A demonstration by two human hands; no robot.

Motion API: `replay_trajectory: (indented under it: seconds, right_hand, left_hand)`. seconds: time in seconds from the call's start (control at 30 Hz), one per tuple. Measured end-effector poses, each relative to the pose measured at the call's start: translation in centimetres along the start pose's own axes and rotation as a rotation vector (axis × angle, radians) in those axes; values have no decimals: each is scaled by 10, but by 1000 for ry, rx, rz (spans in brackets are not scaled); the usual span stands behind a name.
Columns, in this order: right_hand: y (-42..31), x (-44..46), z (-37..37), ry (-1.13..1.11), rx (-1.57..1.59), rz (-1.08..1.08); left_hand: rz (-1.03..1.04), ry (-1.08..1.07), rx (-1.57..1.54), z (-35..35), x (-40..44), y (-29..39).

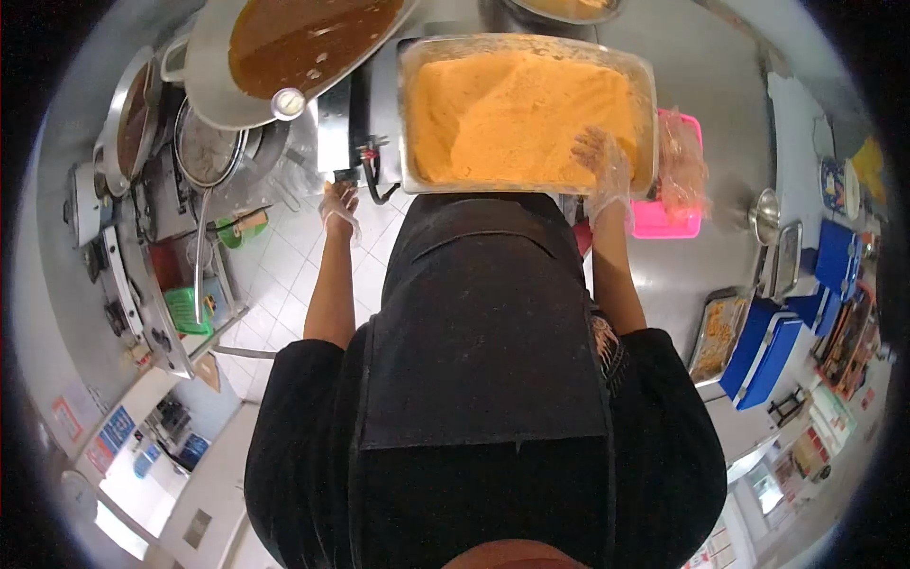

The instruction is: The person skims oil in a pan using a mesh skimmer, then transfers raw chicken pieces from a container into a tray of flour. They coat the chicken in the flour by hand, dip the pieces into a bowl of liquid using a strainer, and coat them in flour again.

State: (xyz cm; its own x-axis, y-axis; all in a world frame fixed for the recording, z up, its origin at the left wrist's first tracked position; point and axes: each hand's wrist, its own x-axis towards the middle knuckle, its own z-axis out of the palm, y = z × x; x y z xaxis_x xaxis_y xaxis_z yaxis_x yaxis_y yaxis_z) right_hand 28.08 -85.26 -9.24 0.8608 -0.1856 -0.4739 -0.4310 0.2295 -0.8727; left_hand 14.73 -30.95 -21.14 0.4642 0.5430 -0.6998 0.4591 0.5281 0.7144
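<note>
A steel tray (409, 142) of orange powder (512, 109) lies in front of me. My right hand (603, 161), in a clear plastic glove, rests over the tray's right end with its fingers spread on the powder. On the other side, my left hand (341, 204), also gloved, is at the lower front edge of a steel appliance (334, 133). Its fingers are curled there; what they grip, if anything, is too small to make out. A black hose with a red fitting (374, 161) hangs between that hand and the tray.
A large pot (213, 71) of brown liquid stands at upper left, beside a long-handled strainer (209, 142). Right of the tray, a pink container (664, 220) holds a plastic bag (682, 166) of pinkish food. Further right are a metal bowl (764, 216) and a food tray (720, 332).
</note>
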Motion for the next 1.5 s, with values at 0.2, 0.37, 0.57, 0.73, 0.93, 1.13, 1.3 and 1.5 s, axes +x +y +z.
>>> replay_trajectory:
  seconds: [0.2,0.37,0.57,0.73,0.93,1.13,1.3,1.5]
  right_hand:
    - [-14,39,-12,-21,48,-16]
    - [-46,46,-9,-57,96,-4]
    - [-29,79,-24,-173,195,35]
    - [-33,81,-31,-213,234,55]
    - [-66,96,-41,-309,147,91]
    - [-181,195,-30,-388,-327,-422]
    - [-262,355,15,-62,-1337,-987]
    - [-274,460,51,-345,-1948,-1291]
  left_hand:
    - [62,55,-2,13,-25,-10]
    - [113,48,72,31,-46,-6]
    - [139,200,384,89,-96,14]
    - [184,216,524,118,-120,19]
    - [391,278,652,146,-124,25]
    - [622,263,563,154,-157,11]
    - [633,283,500,137,-205,-17]
    - [497,446,502,86,-251,-81]
